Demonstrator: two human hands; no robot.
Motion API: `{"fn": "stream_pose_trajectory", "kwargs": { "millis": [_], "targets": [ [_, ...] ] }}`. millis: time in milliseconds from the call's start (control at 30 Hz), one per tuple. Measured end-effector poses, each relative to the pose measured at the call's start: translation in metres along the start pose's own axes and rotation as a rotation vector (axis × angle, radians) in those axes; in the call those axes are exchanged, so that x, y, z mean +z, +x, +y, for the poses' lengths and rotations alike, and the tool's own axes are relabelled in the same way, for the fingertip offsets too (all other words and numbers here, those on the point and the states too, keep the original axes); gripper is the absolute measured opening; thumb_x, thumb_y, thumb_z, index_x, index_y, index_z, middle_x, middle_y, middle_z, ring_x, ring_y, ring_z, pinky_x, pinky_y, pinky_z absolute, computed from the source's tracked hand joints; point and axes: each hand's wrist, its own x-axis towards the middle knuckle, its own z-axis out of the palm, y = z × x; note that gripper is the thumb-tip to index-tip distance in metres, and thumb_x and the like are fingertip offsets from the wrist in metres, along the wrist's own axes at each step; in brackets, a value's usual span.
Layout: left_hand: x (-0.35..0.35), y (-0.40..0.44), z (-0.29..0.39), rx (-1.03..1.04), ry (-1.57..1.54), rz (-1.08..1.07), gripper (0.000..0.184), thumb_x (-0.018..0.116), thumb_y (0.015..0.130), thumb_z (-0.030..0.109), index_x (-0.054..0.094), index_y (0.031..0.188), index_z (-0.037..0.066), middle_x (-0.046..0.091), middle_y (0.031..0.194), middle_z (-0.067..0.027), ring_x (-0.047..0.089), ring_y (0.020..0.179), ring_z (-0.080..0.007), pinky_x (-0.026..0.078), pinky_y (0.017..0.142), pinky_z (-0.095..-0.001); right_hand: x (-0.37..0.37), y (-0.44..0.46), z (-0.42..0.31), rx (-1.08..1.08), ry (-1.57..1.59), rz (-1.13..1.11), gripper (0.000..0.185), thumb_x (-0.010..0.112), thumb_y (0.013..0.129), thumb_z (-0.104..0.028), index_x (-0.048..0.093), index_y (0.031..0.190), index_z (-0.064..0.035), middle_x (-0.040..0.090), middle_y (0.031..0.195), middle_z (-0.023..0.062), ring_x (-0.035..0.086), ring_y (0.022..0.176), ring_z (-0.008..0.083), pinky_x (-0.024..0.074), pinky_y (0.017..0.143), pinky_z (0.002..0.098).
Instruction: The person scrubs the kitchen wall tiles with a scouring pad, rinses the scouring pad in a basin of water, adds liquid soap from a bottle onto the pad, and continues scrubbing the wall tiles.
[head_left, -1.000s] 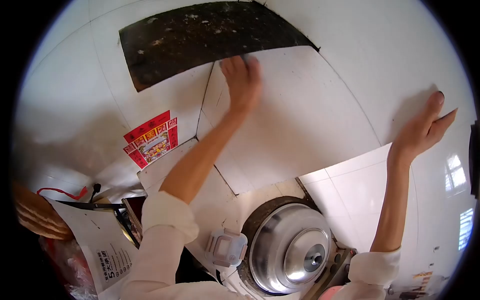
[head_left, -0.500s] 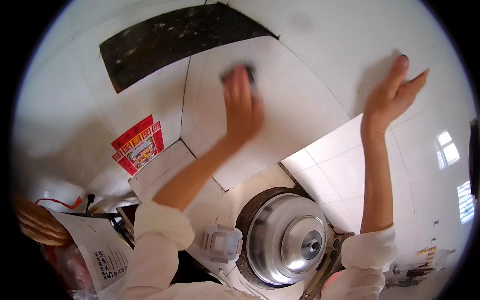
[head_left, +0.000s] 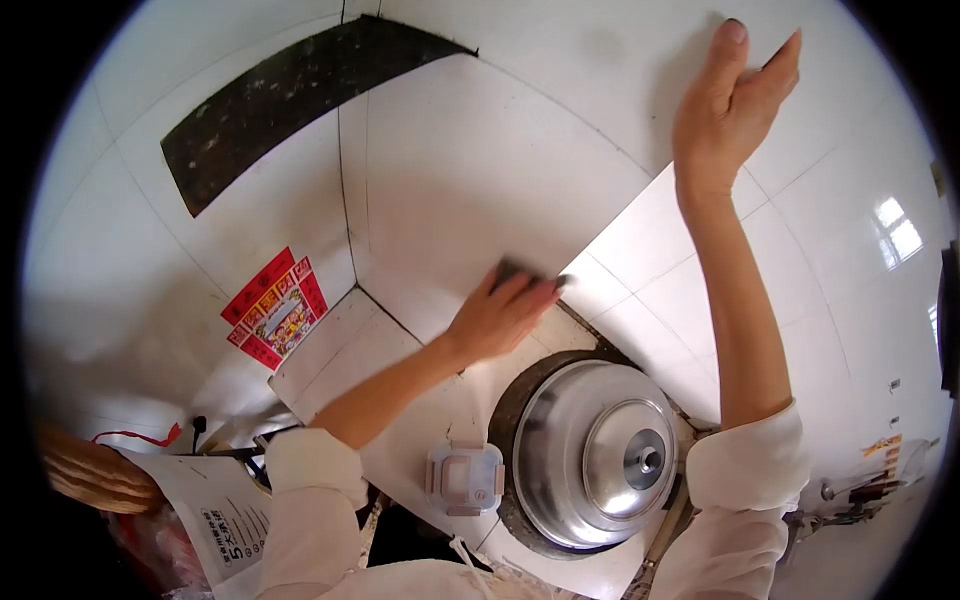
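My left hand (head_left: 505, 318) is closed over a small dark pad (head_left: 520, 272), partly hidden by the fingers and blurred. It lies against the lower right part of a smooth white sheet (head_left: 450, 190) on the tiled wall corner. The pad's exact kind cannot be made out. Higher up and to the right, my right hand (head_left: 725, 120) lies against the white wall with thumb and fingers apart, holding nothing. It is just above the slanting right edge of the sheet.
A dark strip (head_left: 300, 100) crosses the wall above the sheet. Below stand a domed metal lid (head_left: 560, 450) on a round stove opening and a clear lidded container (head_left: 465, 478). A red printed sticker (head_left: 278, 310) is on the left wall. Utensils (head_left: 855, 490) hang at right.
My left hand has moved the dark pad down and slightly right, from the sheet's upper part to near its lower right edge. The whole view has shifted somewhat; my right hand appears higher and further left.
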Motion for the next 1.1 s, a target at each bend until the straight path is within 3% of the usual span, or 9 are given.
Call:
{"fn": "stream_pose_trajectory", "kwargs": {
  "millis": [167,300,367,433,567,767,900,1033,1100],
  "targets": [
    [-0.004,0.030,0.004,-0.006,-0.014,0.034,0.066,0.066,0.076,0.038,0.047,0.136,0.019,0.040,0.141,0.0019,0.030,0.131,-0.0251,0.029,0.106,-0.0543,0.003,0.004,0.007,-0.025,-0.012,-0.009,0.079,0.044,0.096,-0.046,0.020,0.138,0.0161,0.037,0.132,0.0261,0.037,0.126,0.0336,0.0277,0.107,0.0365],
    [-0.063,0.132,-0.017,-0.055,-0.056,0.566,0.054,0.058,0.082,0.031,0.050,0.133,0.014,0.045,0.137,-0.0081,0.038,0.127,-0.0288,0.027,0.103,-0.0540,0.002,-0.001,0.012,-0.121,-0.060,0.056,0.056,0.043,0.099,-0.029,0.029,0.139,0.0092,0.042,0.131,0.0283,0.046,0.111,0.0354,0.0347,0.098,0.0373],
    [-0.047,0.096,-0.008,-0.071,-0.020,0.344,0.054,0.060,0.082,0.029,0.050,0.133,0.015,0.046,0.136,-0.0067,0.038,0.126,-0.0272,0.029,0.103,-0.0533,0.003,-0.001,0.011,-0.066,-0.087,0.050,0.057,0.044,0.099,-0.030,0.030,0.139,0.0079,0.044,0.130,0.0275,0.052,0.099,0.0318,0.0399,0.091,0.0349],
    [-0.011,0.020,0.000,-0.049,-0.009,-0.127,0.055,0.061,0.081,0.028,0.049,0.133,0.017,0.045,0.135,-0.0060,0.038,0.125,-0.0264,0.029,0.104,-0.0546,0.008,0.001,0.014,-0.102,-0.044,0.085,0.057,0.041,0.099,-0.029,0.027,0.140,0.0086,0.037,0.137,0.0280,0.037,0.128,0.0380,0.0278,0.108,0.0393],
    [0.031,-0.032,0.005,-0.036,-0.136,0.073,0.054,0.061,0.081,0.028,0.049,0.133,0.018,0.044,0.135,-0.0067,0.037,0.127,-0.0281,0.028,0.106,-0.0575,-0.003,-0.001,0.001,-0.045,-0.035,-0.059,0.079,0.044,0.096,-0.045,0.020,0.138,0.0161,0.036,0.132,0.0265,0.036,0.126,0.0337,0.0274,0.107,0.0365],
    [-0.077,0.146,-0.023,-0.157,-0.145,0.606,0.052,0.048,0.084,0.019,0.046,0.134,0.002,0.038,0.140,-0.0217,0.035,0.126,-0.0395,0.021,0.105,-0.0573,-0.001,-0.002,0.005,-0.022,-0.037,-0.027,0.081,0.045,0.095,-0.048,0.021,0.137,0.0171,0.041,0.127,0.0292,0.034,0.128,0.0377,0.0242,0.109,0.0400],
    [-0.017,0.072,-0.021,-0.146,-0.093,0.538,0.054,0.052,0.083,0.017,0.043,0.131,-0.003,0.033,0.139,-0.0290,0.030,0.126,-0.0477,0.018,0.105,-0.0618,-0.001,0.000,0.000,-0.062,-0.066,-0.016,0.082,0.045,0.095,-0.049,0.021,0.137,0.0172,0.037,0.134,0.0320,0.030,0.132,0.0377,0.0213,0.111,0.0426],
    [0.041,-0.072,-0.023,-0.451,-0.197,0.055,0.062,0.054,0.085,0.020,0.031,0.137,-0.006,0.022,0.145,-0.0308,0.021,0.130,-0.0536,0.018,0.105,-0.0648,-0.003,-0.001,0.001,-0.026,-0.021,-0.045,0.079,0.049,0.094,-0.043,0.019,0.139,0.0151,0.031,0.139,0.0316,0.025,0.136,0.0399,0.0199,0.112,0.0439],
    [0.022,-0.025,-0.036,-0.393,-0.177,0.207,0.062,0.053,0.087,0.021,0.031,0.137,-0.007,0.022,0.145,-0.0303,0.022,0.131,-0.0521,0.018,0.106,-0.0636,0.001,0.000,0.002,0.008,-0.020,-0.018,0.084,0.051,0.092,-0.049,0.019,0.140,0.0128,0.035,0.140,0.0298,0.024,0.137,0.0378,0.0197,0.112,0.0438]
  ]
}}
